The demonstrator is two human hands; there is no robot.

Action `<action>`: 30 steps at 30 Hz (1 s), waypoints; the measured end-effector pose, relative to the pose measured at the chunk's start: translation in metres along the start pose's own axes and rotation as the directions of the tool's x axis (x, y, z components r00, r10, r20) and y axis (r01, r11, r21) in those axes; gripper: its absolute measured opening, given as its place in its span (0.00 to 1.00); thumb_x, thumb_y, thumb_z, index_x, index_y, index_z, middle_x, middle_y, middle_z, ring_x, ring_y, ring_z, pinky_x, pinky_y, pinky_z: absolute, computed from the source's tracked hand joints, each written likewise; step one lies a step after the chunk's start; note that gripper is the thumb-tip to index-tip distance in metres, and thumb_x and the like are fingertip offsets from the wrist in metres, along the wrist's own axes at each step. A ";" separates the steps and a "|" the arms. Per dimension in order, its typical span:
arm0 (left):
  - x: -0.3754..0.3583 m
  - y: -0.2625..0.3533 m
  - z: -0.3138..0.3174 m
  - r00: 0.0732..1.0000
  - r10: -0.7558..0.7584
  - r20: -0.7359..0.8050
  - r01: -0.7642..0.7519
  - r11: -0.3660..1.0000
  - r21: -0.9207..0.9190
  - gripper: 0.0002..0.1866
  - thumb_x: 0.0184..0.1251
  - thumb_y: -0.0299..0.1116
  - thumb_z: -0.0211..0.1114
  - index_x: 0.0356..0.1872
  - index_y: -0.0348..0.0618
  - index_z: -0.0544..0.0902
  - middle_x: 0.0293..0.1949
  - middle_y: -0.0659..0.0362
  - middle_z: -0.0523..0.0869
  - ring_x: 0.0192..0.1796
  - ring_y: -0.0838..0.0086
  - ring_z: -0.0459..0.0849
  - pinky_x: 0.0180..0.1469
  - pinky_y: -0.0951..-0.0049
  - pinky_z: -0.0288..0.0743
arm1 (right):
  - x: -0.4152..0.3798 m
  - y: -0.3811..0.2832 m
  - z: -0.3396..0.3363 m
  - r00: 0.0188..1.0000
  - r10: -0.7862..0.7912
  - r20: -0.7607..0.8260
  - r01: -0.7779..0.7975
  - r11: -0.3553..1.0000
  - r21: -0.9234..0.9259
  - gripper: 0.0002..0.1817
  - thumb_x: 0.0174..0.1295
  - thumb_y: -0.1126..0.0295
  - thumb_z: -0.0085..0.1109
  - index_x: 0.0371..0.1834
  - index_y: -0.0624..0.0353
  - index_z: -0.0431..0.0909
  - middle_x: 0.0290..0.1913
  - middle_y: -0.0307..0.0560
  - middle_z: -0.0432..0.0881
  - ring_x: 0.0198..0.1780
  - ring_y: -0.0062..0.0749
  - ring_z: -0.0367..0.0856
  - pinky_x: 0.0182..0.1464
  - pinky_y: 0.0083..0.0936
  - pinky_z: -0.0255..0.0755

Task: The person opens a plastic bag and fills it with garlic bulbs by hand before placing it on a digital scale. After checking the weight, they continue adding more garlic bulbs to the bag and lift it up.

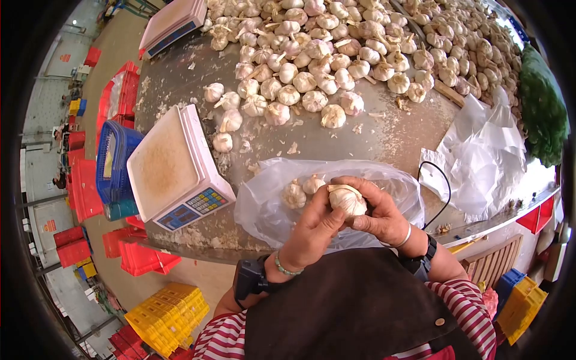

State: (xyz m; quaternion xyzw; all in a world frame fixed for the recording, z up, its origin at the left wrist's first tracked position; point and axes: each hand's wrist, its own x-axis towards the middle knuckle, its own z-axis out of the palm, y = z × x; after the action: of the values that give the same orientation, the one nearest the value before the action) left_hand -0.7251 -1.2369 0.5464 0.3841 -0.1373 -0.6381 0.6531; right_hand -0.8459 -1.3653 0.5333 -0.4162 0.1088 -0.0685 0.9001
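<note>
Seemingly, garlic bulb (pixel 347 200) sits pinched between fingers (pixel 331 217) of 2 hands.

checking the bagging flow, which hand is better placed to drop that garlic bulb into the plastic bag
Right, probably. The right hand wraps the garlic bulb from behind and lies directly over the plastic bag. The left hand only has a thumb and fingertips on the bulb's near side, so it could let go first.

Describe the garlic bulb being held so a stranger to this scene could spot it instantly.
Start at the white weighing scale on the grey table, then move right to the clear plastic bag lying at the table's near edge. Just above that bag, the left hand and right hand meet around one garlic bulb. It is the only bulb lifted in fingers; the others lie inside the bag or heaped farther back.
</note>
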 end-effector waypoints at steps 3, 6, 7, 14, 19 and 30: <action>0.000 -0.006 0.000 0.999 0.047 0.016 -0.048 0.998 0.037 0.26 0.74 0.33 0.50 0.69 0.39 0.54 0.60 0.55 0.70 0.63 0.68 0.71 0.65 0.67 0.66 | -0.002 0.001 0.000 0.999 -0.042 0.000 0.042 0.991 -0.125 0.36 0.60 0.68 0.64 0.70 0.63 0.58 0.65 0.46 0.68 0.65 0.31 0.65 0.67 0.28 0.59; -0.002 -0.009 0.002 0.997 0.075 0.030 -0.077 0.992 0.102 0.26 0.75 0.35 0.49 0.69 0.39 0.55 0.59 0.55 0.71 0.63 0.69 0.71 0.65 0.68 0.66 | -0.006 0.008 -0.001 0.997 -0.069 -0.027 0.066 0.993 -0.094 0.34 0.60 0.69 0.65 0.68 0.62 0.60 0.63 0.46 0.69 0.64 0.30 0.68 0.66 0.27 0.61; -0.004 -0.008 0.005 0.997 0.062 -0.036 -0.056 0.987 0.153 0.27 0.75 0.37 0.49 0.69 0.39 0.54 0.59 0.55 0.71 0.62 0.70 0.71 0.64 0.68 0.66 | -0.005 0.013 -0.002 0.996 -0.082 -0.040 0.075 0.985 -0.155 0.34 0.60 0.66 0.65 0.68 0.62 0.61 0.62 0.46 0.70 0.63 0.31 0.68 0.64 0.28 0.62; 0.008 -0.015 0.053 0.998 -0.012 0.059 -0.001 0.979 0.202 0.28 0.74 0.41 0.52 0.68 0.39 0.58 0.50 0.50 0.79 0.49 0.64 0.82 0.50 0.69 0.78 | -0.088 -0.023 -0.041 0.891 -0.402 -0.213 0.324 0.889 -0.324 0.35 0.58 0.56 0.64 0.66 0.62 0.64 0.57 0.50 0.75 0.59 0.37 0.73 0.60 0.32 0.67; 0.022 -0.026 0.012 0.986 -0.124 -0.107 0.157 0.906 0.393 0.21 0.73 0.40 0.54 0.60 0.38 0.68 0.44 0.52 0.82 0.44 0.67 0.83 0.46 0.71 0.77 | -0.235 -0.028 -0.113 0.217 -0.612 -0.761 0.788 0.569 -0.233 0.32 0.61 0.47 0.58 0.61 0.58 0.67 0.44 0.51 0.79 0.29 0.24 0.77 0.26 0.16 0.70; 0.022 -0.053 0.004 0.970 -0.193 -0.149 0.238 0.881 0.410 0.14 0.73 0.39 0.56 0.50 0.40 0.77 0.43 0.58 0.83 0.42 0.75 0.82 0.45 0.76 0.74 | -0.280 -0.080 -0.163 0.113 -0.535 -0.837 0.584 0.718 -0.380 0.29 0.64 0.62 0.60 0.65 0.61 0.64 0.57 0.54 0.76 0.55 0.34 0.76 0.56 0.27 0.72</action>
State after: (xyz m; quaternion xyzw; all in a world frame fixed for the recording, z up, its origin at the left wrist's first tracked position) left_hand -0.7631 -1.2532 0.5065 0.5625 -0.1949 -0.6407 0.4849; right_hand -1.1599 -1.4762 0.5307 -0.2937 0.4187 -0.6201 0.5950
